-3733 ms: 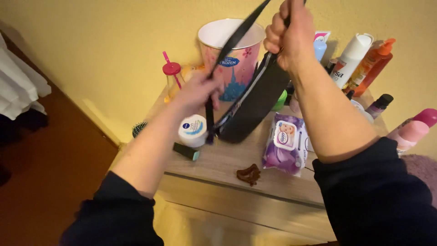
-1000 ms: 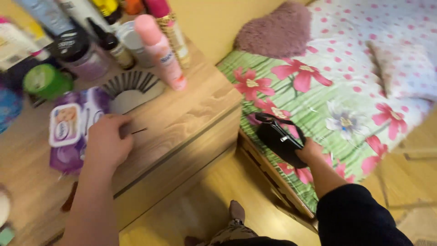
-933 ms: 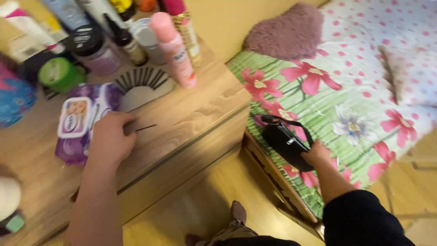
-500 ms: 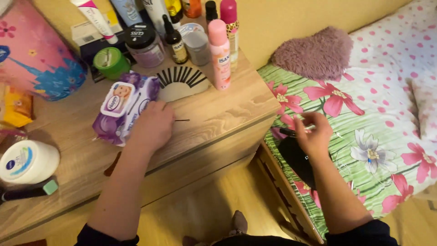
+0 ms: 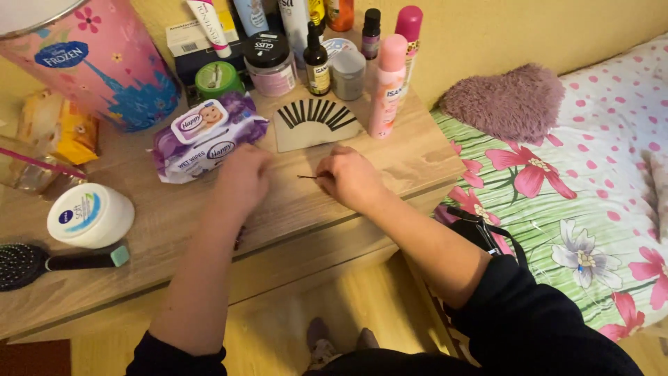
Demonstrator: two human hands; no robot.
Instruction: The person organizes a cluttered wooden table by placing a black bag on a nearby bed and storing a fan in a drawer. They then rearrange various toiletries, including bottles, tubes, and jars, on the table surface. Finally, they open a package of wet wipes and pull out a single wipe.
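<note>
Fingers of my right hand [image 5: 350, 177] are curled down at the middle of the frame, pinched closed on a thin dark hairpin [image 5: 307, 177] whose free end pokes out to the left, lying flat on the table [image 5: 410, 150]. My left hand [image 5: 243, 175] sits just left of that pin, knuckles up and fingers bent onto the wood; I cannot tell whether its grip holds anything.

Just above both hands lies a beige card with a black fan pattern [image 5: 314, 122], and left of it a purple pack of wet wipes [image 5: 207, 135], close to my left hand. Behind these, along the upper edge, stand a pink spray can [image 5: 387, 87], a small dark dropper bottle [image 5: 317, 59], a jar with a black lid [image 5: 270, 63] and a green round tin [image 5: 218, 79]. A big pink and blue tub [image 5: 97, 59] fills the upper left. At the left edge I see a white cream jar [image 5: 90, 215] and, below it, a black hairbrush [image 5: 42, 262].

On the right, a black bag [image 5: 483, 233] rests at the edge of the flowered bed [image 5: 570, 209], with a mauve heart-shaped cushion [image 5: 511, 101] above it.
</note>
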